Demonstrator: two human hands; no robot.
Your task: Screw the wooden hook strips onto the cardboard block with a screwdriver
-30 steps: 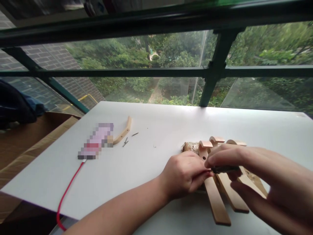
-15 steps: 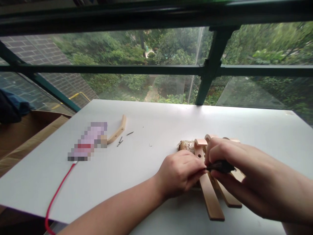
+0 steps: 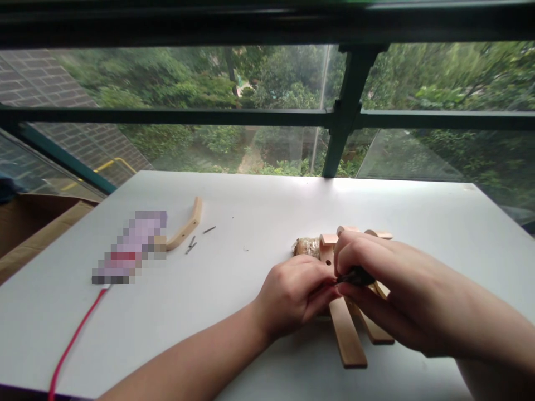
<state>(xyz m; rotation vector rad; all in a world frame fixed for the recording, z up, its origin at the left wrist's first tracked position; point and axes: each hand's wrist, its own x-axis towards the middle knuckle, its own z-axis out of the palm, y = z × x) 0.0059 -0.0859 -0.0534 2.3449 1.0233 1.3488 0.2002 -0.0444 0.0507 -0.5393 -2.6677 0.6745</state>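
Currently, both hands are over the hooked slat (image 3: 348,337), a pale wooden strip on the white bench (image 3: 217,301); all positions below are taken from this slat. It lies aslant, curled end away from me, flat end toward me, with one dark hole showing just below the curl.

Right hand (image 3: 384,278): fingers closed around a dark-handled tool (image 3: 358,277), held above the slat's middle, narrow end toward my left hand (image 3: 288,289). Left fingers are pinched together at that narrow end, on the slat's left side. Cannot tell what, if anything, sits between them; the fingertips hide it.

Just right of the slat: a second slat (image 3: 376,328), partly under my right hand, and beyond it another curled end (image 3: 378,234). Just left of the slat's curled end: a wrapped roll (image 3: 308,246), its covering clear and shiny, largely hidden by my hands.

Well left of the slat: a bent wooden piece (image 3: 181,234) with two holes, and three small dark metal pins (image 3: 209,229) lying loose near it. Farther left of the slat: a mauve object (image 3: 136,239), blurred out, and a red cable (image 3: 77,334) running from its near end.
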